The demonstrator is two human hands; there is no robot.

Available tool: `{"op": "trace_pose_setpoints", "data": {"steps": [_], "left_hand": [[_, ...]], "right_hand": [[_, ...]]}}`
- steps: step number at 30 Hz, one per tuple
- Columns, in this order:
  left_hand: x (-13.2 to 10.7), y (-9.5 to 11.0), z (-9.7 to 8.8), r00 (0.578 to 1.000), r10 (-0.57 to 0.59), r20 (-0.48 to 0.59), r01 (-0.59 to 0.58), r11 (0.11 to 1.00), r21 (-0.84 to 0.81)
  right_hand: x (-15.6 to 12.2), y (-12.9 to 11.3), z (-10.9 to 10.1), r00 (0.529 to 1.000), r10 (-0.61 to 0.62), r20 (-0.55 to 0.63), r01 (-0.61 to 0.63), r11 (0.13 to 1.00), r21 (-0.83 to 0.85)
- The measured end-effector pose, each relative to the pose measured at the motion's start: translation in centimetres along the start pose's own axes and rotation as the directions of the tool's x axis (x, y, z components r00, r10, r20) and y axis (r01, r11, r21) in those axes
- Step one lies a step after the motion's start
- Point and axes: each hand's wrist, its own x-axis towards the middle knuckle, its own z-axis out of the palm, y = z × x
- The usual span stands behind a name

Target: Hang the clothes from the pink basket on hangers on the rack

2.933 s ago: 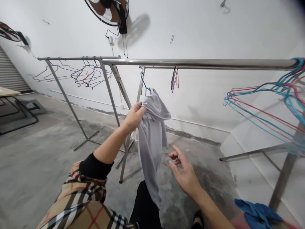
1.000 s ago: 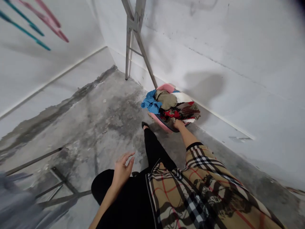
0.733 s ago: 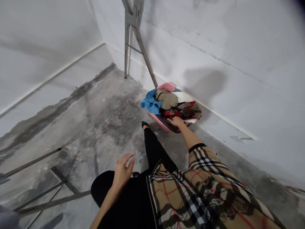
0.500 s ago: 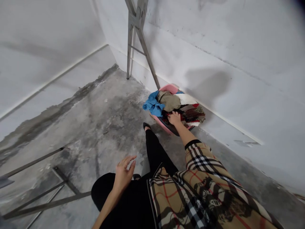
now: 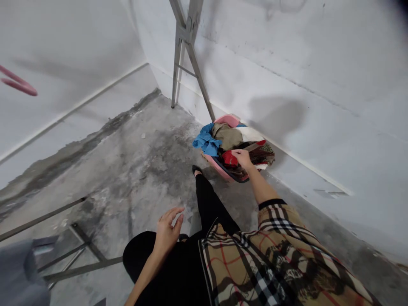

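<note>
My right hand [image 5: 242, 159] is closed on a piece of red cloth [image 5: 230, 158] at the top of a full basket. The pink basket [image 5: 223, 171] stands on the floor against the wall, heaped with clothes. A blue cloth [image 5: 206, 141] hangs over its left side, beside an olive garment [image 5: 228, 135] and a white one [image 5: 250, 134]. Dark and patterned fabric [image 5: 267, 151] lies at the right end. My left hand [image 5: 168, 225] hovers above my black-trousered knee, holding nothing, its fingers curved and apart from the thumb.
Metal legs of a rack [image 5: 194, 55] stand by the wall behind the basket. More metal bars [image 5: 83, 268] lie low at the left. A grey cloth [image 5: 22, 274] shows at the lower left, a pink loop [image 5: 19, 83] at the upper left. The concrete floor [image 5: 127, 170] is stained.
My right hand has drawn back slightly to the right, and more red cloth shows in it. The grey cloth and pink loop have come into view at the left. My left hand stays nearly still.
</note>
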Motion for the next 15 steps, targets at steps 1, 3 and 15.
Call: {"op": "trace_pose_setpoints", "data": {"steps": [1,3,15], "left_hand": [[-0.1,0.1,0.0,1.000,0.009,-0.003,-0.009,1.000,-0.010],[-0.4,0.4,-0.1,1.000,0.017,-0.014,-0.018,1.000,-0.026],[-1.5,2.7,-1.9,0.998,0.027,-0.059,-0.033,0.994,-0.100]], "right_hand": [[-0.5,-0.5,-1.4,0.999,-0.017,-0.039,0.020,0.996,0.089],[-1.5,-1.7,-4.2,0.992,-0.043,-0.115,0.070,0.968,0.241],[-11.9,-18.4,-15.5,0.879,-0.404,-0.253,0.444,0.501,0.743]]}}
